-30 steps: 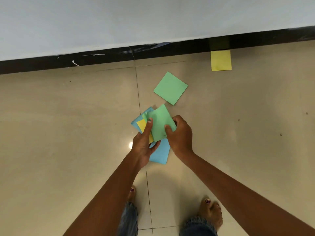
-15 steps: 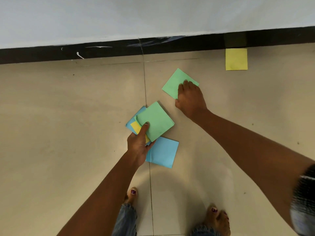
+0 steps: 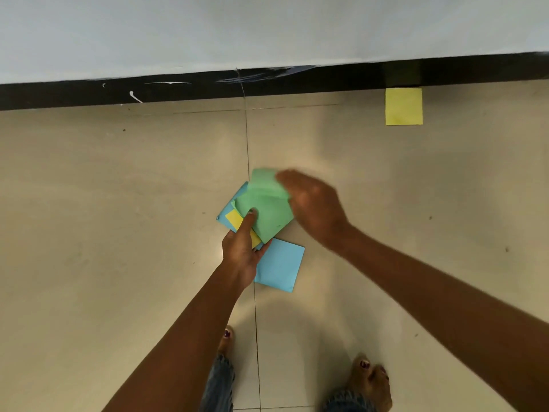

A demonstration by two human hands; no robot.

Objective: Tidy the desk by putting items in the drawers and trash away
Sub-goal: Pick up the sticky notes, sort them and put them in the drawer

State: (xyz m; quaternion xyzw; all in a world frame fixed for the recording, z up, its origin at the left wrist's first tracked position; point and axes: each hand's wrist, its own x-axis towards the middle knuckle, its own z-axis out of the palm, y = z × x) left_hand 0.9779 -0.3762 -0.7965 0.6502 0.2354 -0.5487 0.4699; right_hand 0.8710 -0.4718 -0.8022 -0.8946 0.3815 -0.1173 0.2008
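Note:
My left hand (image 3: pixel 242 248) holds a small stack of square paper notes (image 3: pixel 267 217) above the floor, thumb pressed on the top green sheet; yellow and blue sheets show beneath it. My right hand (image 3: pixel 312 203), blurred with motion, brings another green note (image 3: pixel 263 176) against the top of that stack; its grip on the sheet is not clear. A blue note (image 3: pixel 280 264) sticks out below my left hand. A single yellow note (image 3: pixel 403 106) lies on the floor by the wall at the upper right.
Beige floor tiles (image 3: pixel 118 233) run up to a black skirting strip (image 3: pixel 178 87) under a pale wall. My two bare feet (image 3: pixel 370 379) stand at the bottom edge.
My right hand lifted the loose green note off the floor and carried it back to the stack held in my left hand. The view shifted slightly.

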